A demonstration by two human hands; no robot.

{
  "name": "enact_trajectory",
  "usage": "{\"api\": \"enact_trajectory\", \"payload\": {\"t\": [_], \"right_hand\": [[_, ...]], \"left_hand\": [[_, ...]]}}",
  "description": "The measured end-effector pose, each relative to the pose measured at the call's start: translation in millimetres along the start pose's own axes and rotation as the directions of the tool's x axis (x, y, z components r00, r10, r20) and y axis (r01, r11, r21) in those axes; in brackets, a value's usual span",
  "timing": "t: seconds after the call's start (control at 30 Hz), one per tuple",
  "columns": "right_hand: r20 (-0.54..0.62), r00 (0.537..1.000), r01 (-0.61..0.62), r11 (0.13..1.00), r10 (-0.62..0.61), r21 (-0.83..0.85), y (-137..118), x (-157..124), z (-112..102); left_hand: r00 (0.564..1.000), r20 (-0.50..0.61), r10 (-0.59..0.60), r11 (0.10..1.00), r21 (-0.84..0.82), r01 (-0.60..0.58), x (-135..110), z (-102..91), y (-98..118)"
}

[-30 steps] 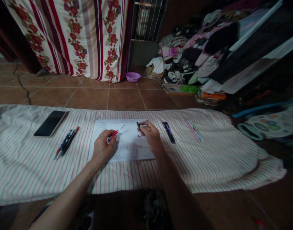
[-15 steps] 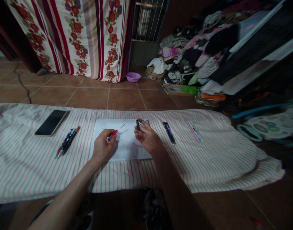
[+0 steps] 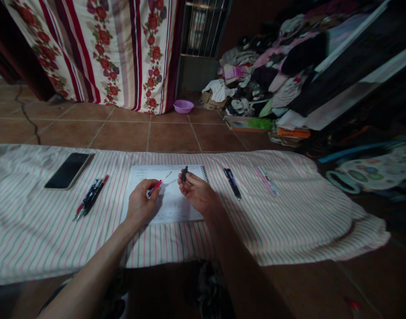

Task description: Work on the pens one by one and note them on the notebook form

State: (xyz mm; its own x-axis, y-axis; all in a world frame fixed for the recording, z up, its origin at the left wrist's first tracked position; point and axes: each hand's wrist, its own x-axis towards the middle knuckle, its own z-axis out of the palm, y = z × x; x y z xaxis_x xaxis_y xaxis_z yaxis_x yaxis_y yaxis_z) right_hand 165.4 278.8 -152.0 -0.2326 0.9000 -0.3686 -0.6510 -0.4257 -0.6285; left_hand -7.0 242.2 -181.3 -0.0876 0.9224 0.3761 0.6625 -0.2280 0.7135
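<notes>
Ideally, I'd steady both: my left grip (image 3: pixel 142 198) holding the red pen (image 3: pixel 155 187), my right grip (image 3: pixel 199 193) pinching the black piece (image 3: pixel 185 174).

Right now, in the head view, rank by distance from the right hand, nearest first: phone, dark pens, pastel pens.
From the right hand:
1. Dark pens: just to its right, on the striped cloth.
2. Pastel pens: farther right, beyond the dark pair.
3. Phone: far left, past the left hand.
</notes>
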Motion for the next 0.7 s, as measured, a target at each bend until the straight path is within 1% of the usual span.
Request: {"api": "enact_trajectory", "payload": {"t": [0.23, 0.37, 0.5, 0.7], "right_hand": [[-0.032, 0.999, -0.015, 1.000, 0.015, -0.002, 3.1, -0.7, 3.0], [-0.003, 1.000, -0.023, 1.000, 0.023, -0.013, 5.0, -2.9, 5.9], [0.052, 0.999, 0.010, 0.999, -0.008, -0.044, 7.2, -3.4, 5.2], [0.062, 0.998, 0.038, 0.994, -0.032, -0.103, 7.9, -3.1, 3.8]], "left_hand": [[1.000, 0.004, -0.005, 1.000, 0.006, 0.005, -0.4, 0.3, 0.6], [1.000, 0.000, -0.007, 1.000, 0.016, 0.007, -0.4, 0.6, 0.2], [1.000, 0.005, -0.005, 1.000, 0.005, 0.005, -0.2, 1.1, -1.5], [1.000, 0.007, -0.019, 1.000, 0.006, 0.019, 0.0, 0.7, -0.5]]}}
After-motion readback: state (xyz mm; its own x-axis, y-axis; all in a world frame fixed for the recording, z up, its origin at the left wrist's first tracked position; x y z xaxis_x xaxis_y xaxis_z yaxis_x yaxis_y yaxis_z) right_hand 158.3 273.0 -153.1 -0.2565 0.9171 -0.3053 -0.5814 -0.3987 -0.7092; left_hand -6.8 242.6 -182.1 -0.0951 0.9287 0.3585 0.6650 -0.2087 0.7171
